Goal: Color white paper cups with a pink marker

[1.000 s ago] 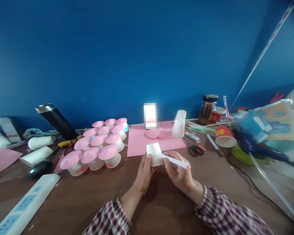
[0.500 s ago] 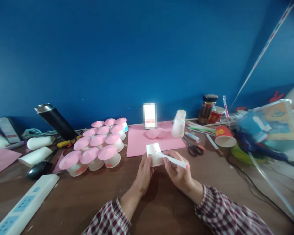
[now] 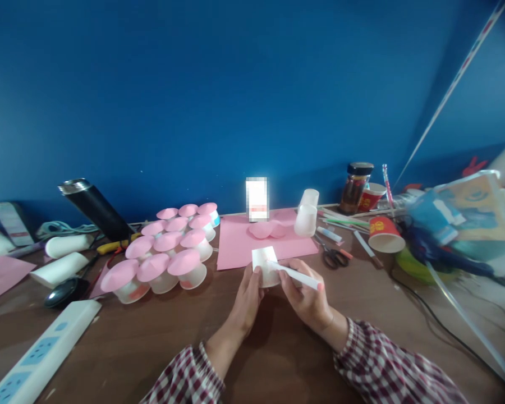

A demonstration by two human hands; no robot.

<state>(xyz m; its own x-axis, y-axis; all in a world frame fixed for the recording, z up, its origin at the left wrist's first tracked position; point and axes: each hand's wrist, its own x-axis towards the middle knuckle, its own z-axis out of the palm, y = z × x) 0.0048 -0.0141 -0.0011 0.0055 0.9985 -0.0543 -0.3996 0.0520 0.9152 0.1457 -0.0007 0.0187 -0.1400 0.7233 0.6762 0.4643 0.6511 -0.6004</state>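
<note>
Near the desk's front edge, a small white cup (image 3: 264,265) was pinched on its side by the left hand (image 3: 247,297). A white marker (image 3: 295,275) was gripped by the right hand (image 3: 308,297), tip against the cup; steadying the cup firmly would probably keep strokes clean.

Small white paper cup (image 3: 264,264) held upside-down, white marker (image 3: 295,275) tip touching it.

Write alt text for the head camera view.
The left hand holds a small white cup while the right hand presses a white marker against it, above a brown table. Pink-topped cups cluster left; pink paper lies behind.
</note>
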